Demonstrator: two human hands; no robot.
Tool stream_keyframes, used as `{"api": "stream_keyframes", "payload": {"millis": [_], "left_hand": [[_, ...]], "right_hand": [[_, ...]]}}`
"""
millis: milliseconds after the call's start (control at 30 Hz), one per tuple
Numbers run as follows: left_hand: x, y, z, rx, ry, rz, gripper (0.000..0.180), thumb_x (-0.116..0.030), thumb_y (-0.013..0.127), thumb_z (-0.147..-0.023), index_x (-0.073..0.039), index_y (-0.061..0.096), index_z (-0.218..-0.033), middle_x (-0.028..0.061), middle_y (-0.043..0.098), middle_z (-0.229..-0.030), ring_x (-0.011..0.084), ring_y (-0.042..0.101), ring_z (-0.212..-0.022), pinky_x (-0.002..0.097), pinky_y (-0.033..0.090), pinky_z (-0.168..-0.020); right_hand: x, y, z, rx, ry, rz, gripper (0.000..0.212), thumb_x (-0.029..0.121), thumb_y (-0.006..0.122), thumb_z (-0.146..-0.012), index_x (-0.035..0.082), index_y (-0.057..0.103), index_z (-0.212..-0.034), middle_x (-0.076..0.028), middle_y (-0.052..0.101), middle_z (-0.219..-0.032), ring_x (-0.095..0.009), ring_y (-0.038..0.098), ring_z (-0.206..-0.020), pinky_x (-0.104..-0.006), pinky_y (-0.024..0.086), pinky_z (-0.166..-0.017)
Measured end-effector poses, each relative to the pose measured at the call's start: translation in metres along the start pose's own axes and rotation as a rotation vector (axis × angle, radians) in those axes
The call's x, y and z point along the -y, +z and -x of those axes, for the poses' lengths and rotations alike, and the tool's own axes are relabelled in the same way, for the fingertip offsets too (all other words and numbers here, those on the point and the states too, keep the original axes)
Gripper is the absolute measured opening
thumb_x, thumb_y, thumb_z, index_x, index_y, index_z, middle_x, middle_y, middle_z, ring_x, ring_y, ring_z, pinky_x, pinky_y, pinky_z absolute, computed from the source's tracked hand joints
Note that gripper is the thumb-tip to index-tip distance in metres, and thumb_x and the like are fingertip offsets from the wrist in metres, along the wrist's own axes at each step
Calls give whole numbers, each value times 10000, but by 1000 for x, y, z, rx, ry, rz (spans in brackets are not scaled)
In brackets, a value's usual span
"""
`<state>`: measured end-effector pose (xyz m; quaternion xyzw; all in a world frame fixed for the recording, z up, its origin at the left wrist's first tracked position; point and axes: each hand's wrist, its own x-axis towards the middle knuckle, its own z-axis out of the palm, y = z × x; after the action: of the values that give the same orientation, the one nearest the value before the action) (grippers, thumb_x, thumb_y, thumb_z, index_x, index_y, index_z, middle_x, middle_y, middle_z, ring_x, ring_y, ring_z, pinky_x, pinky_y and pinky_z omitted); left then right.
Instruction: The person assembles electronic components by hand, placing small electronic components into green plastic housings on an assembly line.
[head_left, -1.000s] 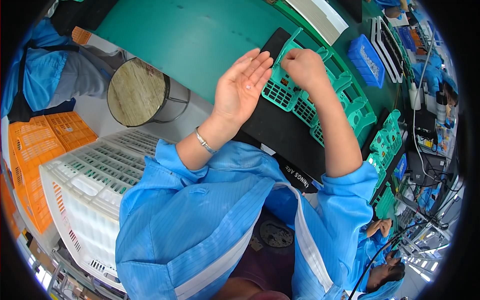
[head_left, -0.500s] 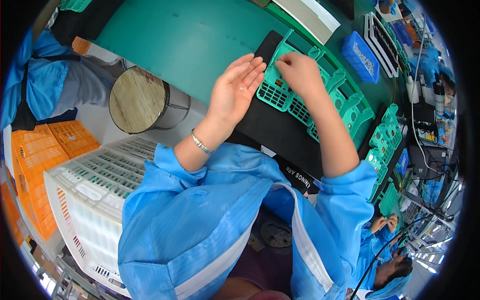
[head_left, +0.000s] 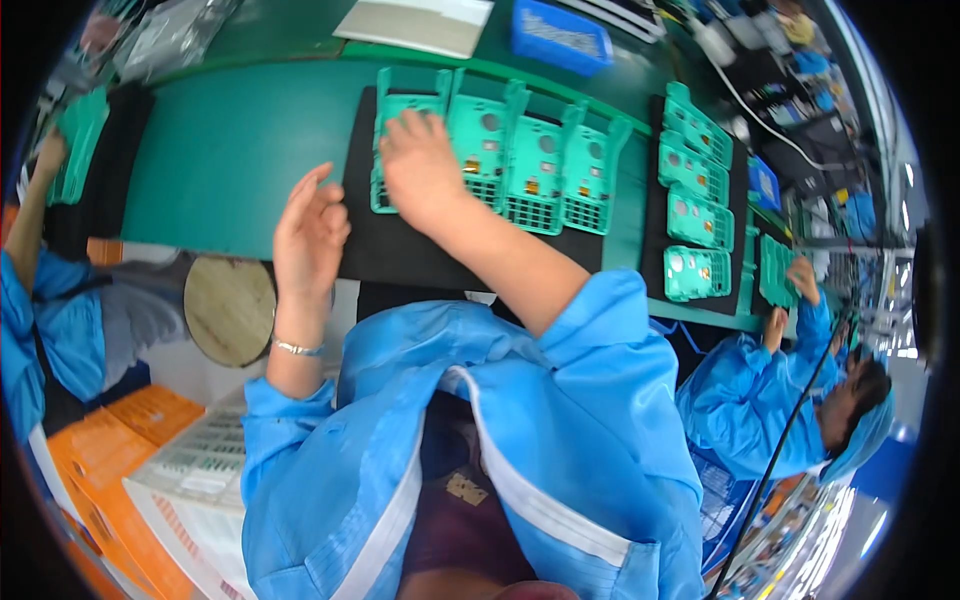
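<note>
Here, a worker in a blue smock leans over a green table, the right hand pressed flat on the leftmost green plastic frame in a row of four laid side by side on a black mat. The fingers are spread on the frame's top face, not closed around it; no pinch or clamped grip can be seen. The left hand hovers just left of the mat's near edge, open and empty, fingers loosely apart, a thin bracelet at the wrist.

The three frames to the right of the touched one lie flat and in line, each showing a round hole and a grille; by their look they are already placed, and the leftmost appears to be the one in hand. Whether anything remains to be fitted into them cannot be told.

Further right of the mat, a second dark mat carries more green frames, where another person's hand reaches. Beyond the mat sit a blue tray and a pale flat board. Nearer than the mat, a round wooden stool and a white crate stand below the table's edge.
</note>
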<state>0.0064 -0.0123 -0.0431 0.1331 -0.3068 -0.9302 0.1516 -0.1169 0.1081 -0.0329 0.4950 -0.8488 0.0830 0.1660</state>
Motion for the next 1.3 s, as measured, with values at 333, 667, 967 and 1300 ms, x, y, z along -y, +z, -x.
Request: {"api": "stream_keyframes", "payload": {"millis": [333,667,967,1300], "left_hand": [[-19,-16,8,-92,55,-1301,355,-266,550,-875,-28,518,-1137,20,420,-510,107,417,-456,281,308,-420],[-30,-6,4,-141,-208,-951,194,-251,568,-879,-67,585,-937,-93,358,-513,5,293,-404,187,193,-365],[12,18,21,-46,289,-338,317,-191,384,-955,17,507,-1160,113,583,-1120,188,593,-968,311,501,-818],[36,116,-22,-34,-263,271,212,-280,408,-951,-135,522,-848,-77,250,-513,47,171,-377,201,151,-353]], "right_hand": [[-114,-73,155,-205,716,-221,364,151,581,-800,-12,540,-1123,-249,524,-1161,-393,499,-1081,-431,412,-915],[-148,-93,185,40,1309,-1527,585,245,657,-794,-58,430,-1239,-150,560,-1140,-198,559,-1006,-294,447,-847],[-110,-94,192,-245,1158,-1728,495,27,660,-694,-34,484,-1153,-107,599,-1042,-200,596,-937,-345,480,-829],[-129,-169,235,-1094,1210,-1663,445,18,623,-715,32,502,-1143,-65,597,-994,-193,591,-899,-346,469,-834]]}}
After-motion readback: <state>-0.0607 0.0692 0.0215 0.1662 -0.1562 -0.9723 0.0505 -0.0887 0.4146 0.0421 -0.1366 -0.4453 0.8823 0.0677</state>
